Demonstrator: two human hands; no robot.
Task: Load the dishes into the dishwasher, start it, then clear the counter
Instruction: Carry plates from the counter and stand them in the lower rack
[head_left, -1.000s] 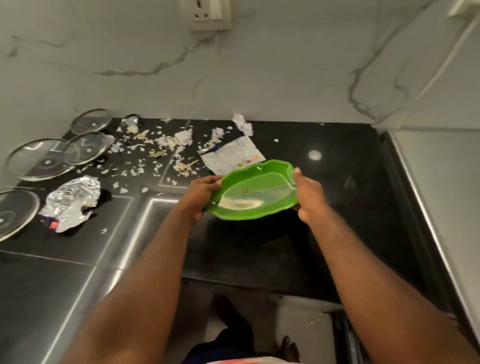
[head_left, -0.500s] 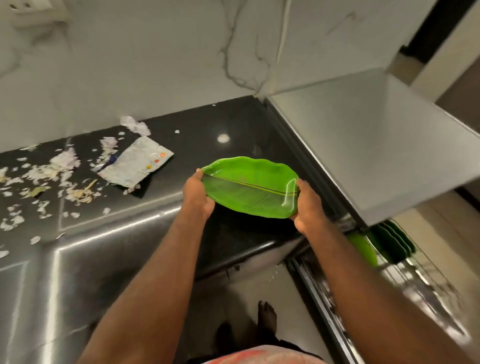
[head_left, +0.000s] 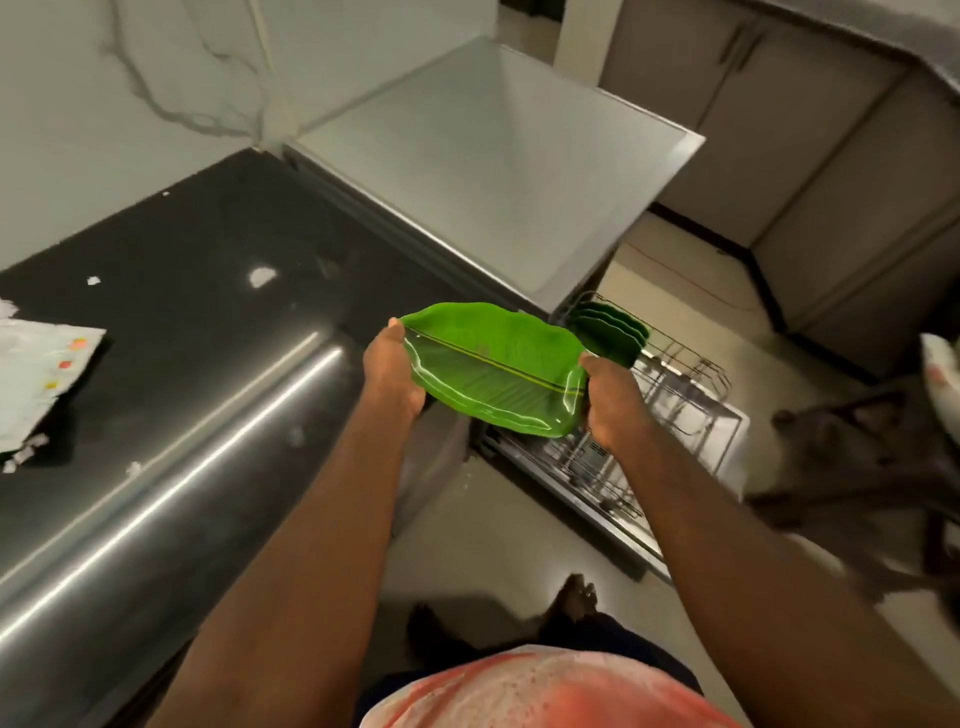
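Loading dishes. Holding green leaf plate (head_left: 493, 371) above floor, clamped at either end in left hand (head_left: 389, 374) and right hand (head_left: 615, 405). Next, likely: tilt upright, slot into dishwasher rack (head_left: 685, 395) beside racked green plates (head_left: 610, 332).

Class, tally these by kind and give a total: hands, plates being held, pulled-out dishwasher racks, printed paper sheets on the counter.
Hands: 2, left hand and right hand
Held green plate: 1
Dishwasher rack: 1
Paper sheet: 1
Total: 5

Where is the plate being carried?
Mid-frame in the head view, the plate is held between left hand and right hand, near the dishwasher rack.
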